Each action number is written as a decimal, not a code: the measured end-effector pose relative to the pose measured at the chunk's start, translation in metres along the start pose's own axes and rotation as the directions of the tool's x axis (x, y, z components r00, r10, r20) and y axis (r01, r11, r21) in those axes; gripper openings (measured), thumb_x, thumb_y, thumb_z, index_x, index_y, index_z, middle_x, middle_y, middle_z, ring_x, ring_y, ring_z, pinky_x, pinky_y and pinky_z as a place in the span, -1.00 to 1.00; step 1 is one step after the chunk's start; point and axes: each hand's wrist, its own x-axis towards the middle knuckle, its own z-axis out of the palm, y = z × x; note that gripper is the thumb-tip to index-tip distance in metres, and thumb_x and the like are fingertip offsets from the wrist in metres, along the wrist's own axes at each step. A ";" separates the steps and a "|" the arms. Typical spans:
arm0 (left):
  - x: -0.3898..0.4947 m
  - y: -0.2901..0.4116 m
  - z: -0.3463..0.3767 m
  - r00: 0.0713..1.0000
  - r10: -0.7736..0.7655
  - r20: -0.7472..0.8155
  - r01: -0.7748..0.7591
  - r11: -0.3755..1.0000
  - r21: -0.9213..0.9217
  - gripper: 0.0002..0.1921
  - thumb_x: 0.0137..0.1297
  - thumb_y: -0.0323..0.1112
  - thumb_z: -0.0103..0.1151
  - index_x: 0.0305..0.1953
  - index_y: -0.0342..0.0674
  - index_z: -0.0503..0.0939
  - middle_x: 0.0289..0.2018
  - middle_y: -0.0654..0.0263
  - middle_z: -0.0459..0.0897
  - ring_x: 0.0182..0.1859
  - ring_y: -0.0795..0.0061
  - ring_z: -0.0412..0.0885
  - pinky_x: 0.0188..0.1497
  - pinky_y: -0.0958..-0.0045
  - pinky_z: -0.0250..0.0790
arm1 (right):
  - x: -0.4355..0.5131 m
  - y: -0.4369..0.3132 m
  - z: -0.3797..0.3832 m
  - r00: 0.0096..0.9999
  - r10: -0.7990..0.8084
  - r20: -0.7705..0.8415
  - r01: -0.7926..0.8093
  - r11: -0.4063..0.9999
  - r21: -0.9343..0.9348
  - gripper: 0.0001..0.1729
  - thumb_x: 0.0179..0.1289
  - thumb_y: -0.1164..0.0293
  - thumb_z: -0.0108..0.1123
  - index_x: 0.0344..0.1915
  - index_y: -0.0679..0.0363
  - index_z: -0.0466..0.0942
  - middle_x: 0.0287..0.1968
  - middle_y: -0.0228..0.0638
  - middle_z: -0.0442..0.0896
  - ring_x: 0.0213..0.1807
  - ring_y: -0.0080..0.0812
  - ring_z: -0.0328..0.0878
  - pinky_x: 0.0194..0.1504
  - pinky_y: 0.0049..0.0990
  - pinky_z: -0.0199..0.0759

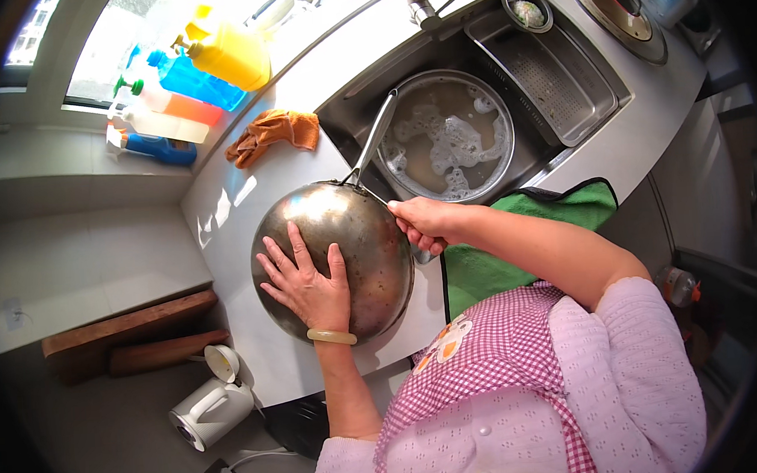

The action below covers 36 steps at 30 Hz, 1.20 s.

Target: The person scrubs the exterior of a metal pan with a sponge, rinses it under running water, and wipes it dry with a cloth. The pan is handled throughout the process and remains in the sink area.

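Observation:
A metal wok (380, 275) lies upside down on the white countertop, its underside browned and stained. Its long metal handle (376, 130) points towards the sink and reaches over the sink's edge. My left hand (310, 285) rests flat on the wok's underside with fingers spread, a pale bangle (331, 336) at the wrist. Beside the wok's right side, my right hand (426, 221) is closed around a thin metal tool (374, 195). One end of that tool extends towards the handle's base; a grey end (423, 255) shows below my fingers. Its exact kind is hidden by my grip.
The sink (352, 103) holds a round basin (513, 133) of cloudy, foamy water and a perforated metal tray (597, 119). Orange gloves (277, 136) lie left of it. A green cloth (483, 273) hangs over the front edge. Several bottles (234, 58) line the windowsill; a white kettle (211, 412) stands lower left.

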 end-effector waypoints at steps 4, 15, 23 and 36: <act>-0.002 -0.004 -0.004 1.000 -0.012 0.009 0.012 1.000 -0.006 -0.25 0.33 0.21 0.07 0.50 0.23 0.18 0.53 0.05 0.02 0.56 -0.11 -0.10 0.47 -0.36 -0.28 | -0.012 0.000 -0.014 0.989 0.098 0.110 -0.092 0.994 -0.062 -0.43 0.56 -0.14 -0.30 -0.43 0.06 0.24 -0.61 -0.57 0.16 -0.72 -0.68 -0.03 -0.71 -0.59 -0.13; -0.003 -0.004 -0.005 1.000 -0.009 0.005 0.009 1.000 0.004 -0.25 0.33 0.20 0.07 0.50 0.22 0.18 0.54 0.07 0.03 0.56 -0.11 -0.10 0.47 -0.35 -0.28 | -0.025 0.007 -0.009 0.998 0.055 0.009 -0.053 0.986 -0.159 -0.42 0.57 -0.06 -0.29 -0.46 0.16 0.26 -0.62 -0.42 0.24 -0.73 -0.54 0.09 -0.72 -0.51 0.06; -0.001 -0.003 -0.002 1.000 0.002 -0.004 -0.002 1.000 0.001 -0.27 0.35 0.25 0.02 0.50 0.27 0.18 0.54 0.10 0.05 0.56 -0.09 -0.09 0.46 -0.38 -0.25 | -0.005 -0.010 -0.007 0.999 0.036 0.021 -0.034 0.994 -0.108 -0.46 0.56 -0.11 -0.28 -0.41 0.07 0.25 -0.60 -0.54 0.20 -0.71 -0.65 0.02 -0.70 -0.58 -0.07; -0.001 -0.004 -0.003 1.000 -0.003 -0.003 0.003 1.000 0.014 -0.26 0.34 0.24 0.02 0.51 0.25 0.18 0.54 0.09 0.05 0.56 -0.09 -0.07 0.46 -0.37 -0.24 | -0.016 0.002 -0.009 0.995 0.077 0.060 -0.075 0.996 -0.042 -0.44 0.56 -0.11 -0.27 -0.45 0.07 0.26 -0.62 -0.55 0.23 -0.73 -0.65 0.06 -0.72 -0.59 -0.02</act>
